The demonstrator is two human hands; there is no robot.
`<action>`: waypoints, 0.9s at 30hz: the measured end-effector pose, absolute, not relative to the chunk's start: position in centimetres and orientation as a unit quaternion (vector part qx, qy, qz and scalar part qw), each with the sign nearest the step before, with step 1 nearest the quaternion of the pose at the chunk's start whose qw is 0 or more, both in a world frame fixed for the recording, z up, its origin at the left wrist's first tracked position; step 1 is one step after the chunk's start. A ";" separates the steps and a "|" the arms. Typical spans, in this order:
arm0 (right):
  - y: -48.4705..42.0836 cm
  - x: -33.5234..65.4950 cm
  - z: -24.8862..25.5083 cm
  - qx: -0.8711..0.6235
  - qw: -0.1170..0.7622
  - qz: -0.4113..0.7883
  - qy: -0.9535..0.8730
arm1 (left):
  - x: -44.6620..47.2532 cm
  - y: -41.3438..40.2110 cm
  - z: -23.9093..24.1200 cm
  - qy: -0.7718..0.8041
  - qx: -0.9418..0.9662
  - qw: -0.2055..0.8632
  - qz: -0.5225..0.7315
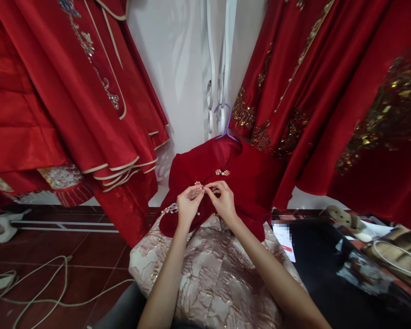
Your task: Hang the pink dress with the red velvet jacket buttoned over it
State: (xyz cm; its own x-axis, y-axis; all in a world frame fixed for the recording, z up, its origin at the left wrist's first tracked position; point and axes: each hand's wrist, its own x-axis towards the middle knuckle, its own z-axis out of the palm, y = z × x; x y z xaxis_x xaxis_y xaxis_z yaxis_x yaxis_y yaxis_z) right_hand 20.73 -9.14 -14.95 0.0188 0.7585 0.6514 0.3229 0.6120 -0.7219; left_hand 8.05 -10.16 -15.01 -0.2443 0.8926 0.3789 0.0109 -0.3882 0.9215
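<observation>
A dark red velvet garment (256, 176) hangs in front of me on a purple hanger (227, 119). Across its upper front sits a clasp of pearly beads (222, 172), its two halves together. Lower down, my left hand (189, 201) pinches at a second beaded clasp (197, 183) at the opening's edge. Meeting it fingertip to fingertip, my right hand (222, 197) is also closed in a pinch on that clasp. The fingers hide most of the part they grip. Silvery beadwork (170, 209) shows left of my left wrist.
Red embroidered garments (123, 132) hang on the left, and others with gold sequins (329, 100) on the right. Pinkish brocade fabric (222, 278) spreads below my forearms. A white cable (63, 283) lies on the tiled floor. Shoes (345, 221) and a white tag (283, 242) are at right.
</observation>
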 end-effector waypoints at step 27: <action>-11.1 26.7 -14.9 -0.387 0.471 0.363 -0.705 | 7.6 -10.9 -16.4 0.480 0.527 0.205 0.670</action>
